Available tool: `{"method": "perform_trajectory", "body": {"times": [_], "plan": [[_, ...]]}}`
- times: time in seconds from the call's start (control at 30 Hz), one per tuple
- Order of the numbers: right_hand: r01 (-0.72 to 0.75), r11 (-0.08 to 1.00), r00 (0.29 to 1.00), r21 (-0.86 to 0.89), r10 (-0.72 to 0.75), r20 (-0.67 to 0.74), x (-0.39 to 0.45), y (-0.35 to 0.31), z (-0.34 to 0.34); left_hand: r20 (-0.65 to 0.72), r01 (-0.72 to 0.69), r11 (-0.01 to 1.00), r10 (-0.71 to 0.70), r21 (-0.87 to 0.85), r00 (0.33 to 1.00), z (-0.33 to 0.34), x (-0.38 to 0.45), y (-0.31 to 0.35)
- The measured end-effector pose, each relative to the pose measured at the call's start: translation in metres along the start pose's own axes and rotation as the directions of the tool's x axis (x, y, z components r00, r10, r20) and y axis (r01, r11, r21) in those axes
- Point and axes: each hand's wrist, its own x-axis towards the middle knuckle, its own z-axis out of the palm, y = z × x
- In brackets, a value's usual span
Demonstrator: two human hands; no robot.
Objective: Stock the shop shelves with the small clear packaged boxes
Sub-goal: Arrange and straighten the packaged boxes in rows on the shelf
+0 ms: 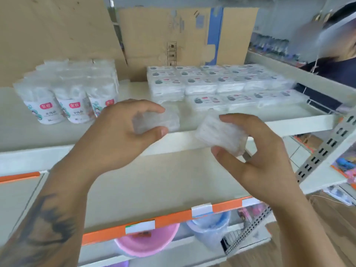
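My left hand (123,130) pinches a small clear packaged box (159,120) between thumb and fingers, just above the front of the white upper shelf (298,124). My right hand (256,157) grips a second clear box (219,133), tilted, in front of the shelf's front edge. Several of the same clear boxes (217,83) lie in stacked rows at the back right of that shelf, labels up. A gap of bare shelf lies between my left-hand box and the stacks.
White round pouches with pink labels (71,99) stand at the shelf's left. Cardboard sheets (173,35) lean behind. A lower shelf with an orange price strip (173,216) sits below, pink and blue tubs (146,241) under it. A person (335,60) stands at the far right.
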Motion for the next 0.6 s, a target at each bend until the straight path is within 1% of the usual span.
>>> {"method": "perform_trajectory", "body": {"times": [0.1, 0.2, 0.27, 0.33, 0.4, 0.47, 0.53, 0.6], "plan": [[0.08, 0.996, 0.995, -0.033, -0.078, 0.057, 0.025, 0.02, -0.021, 0.045, 0.125, 0.991, -0.128, 0.054, 0.991, 0.005, 0.013, 0.008], [0.169, 0.985, 0.981, -0.048, -0.163, 0.105, 0.045, 0.034, -0.033, 0.117, 0.22, 0.974, -0.226, 0.057, 0.967, 0.004, 0.019, 0.013], [0.169, 0.986, 0.975, 0.0, -0.167, 0.145, 0.055, 0.04, -0.034, 0.131, 0.263, 0.962, -0.27, 0.069, 0.954, 0.002, 0.019, 0.017], [0.153, 0.987, 0.97, 0.04, -0.157, 0.185, 0.06, 0.043, -0.03, 0.131, 0.278, 0.959, -0.284, 0.061, 0.95, 0.002, 0.018, 0.02], [0.16, 0.987, 0.965, 0.034, -0.163, 0.206, 0.062, 0.043, -0.027, 0.106, 0.267, 0.963, -0.268, 0.024, 0.958, 0.003, 0.016, 0.023], [0.152, 0.988, 0.961, 0.038, -0.157, 0.229, 0.066, 0.041, -0.026, 0.02, 0.204, 0.979, -0.203, -0.009, 0.979, 0.006, 0.017, 0.029], [0.106, 0.989, 0.953, 0.099, -0.129, 0.273, 0.071, 0.034, -0.028, -0.066, 0.087, 0.996, -0.088, -0.019, 0.994, 0.009, 0.017, 0.042], [0.042, 0.982, 0.941, 0.183, -0.101, 0.322, 0.079, 0.023, -0.028, -0.111, -0.048, 0.999, 0.045, -0.016, 0.993, 0.013, 0.017, 0.056]]}}
